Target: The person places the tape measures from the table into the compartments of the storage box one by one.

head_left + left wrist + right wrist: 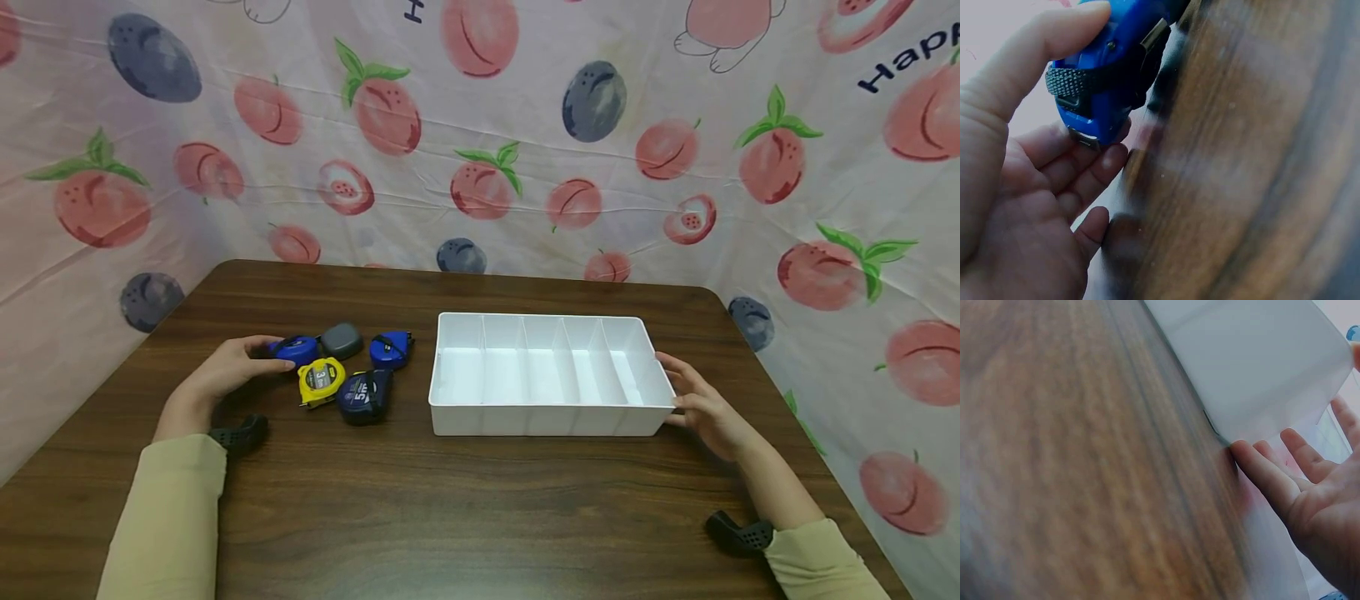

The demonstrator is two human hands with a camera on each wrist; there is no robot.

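Pinches the leftmost blue tape measure [298, 351] with the left hand [231, 372], thumb on one side and fingers beyond, apparently for a secure hold across the rounded case. With the right hand [708, 413], touches the right end of the white tray [543, 421], fingers extended rather than wrapped round it, probably to steady it. Points the held tape's metal tip back toward the palm; runs lengthwise roughly left to right, at the left of the table [480, 517]. Cannot tell whether resting or slightly raised. Just beside it, includes a yellow tape measure [322, 381] and a dark grey case [342, 341]; farther right, a navy tape measure [365, 397] and a strapped blue one [390, 354]. Seems grouped for the left hand's reach, apart from the tray. Stretches the tray's long axis left to right, opening upward, dividers set front to back.
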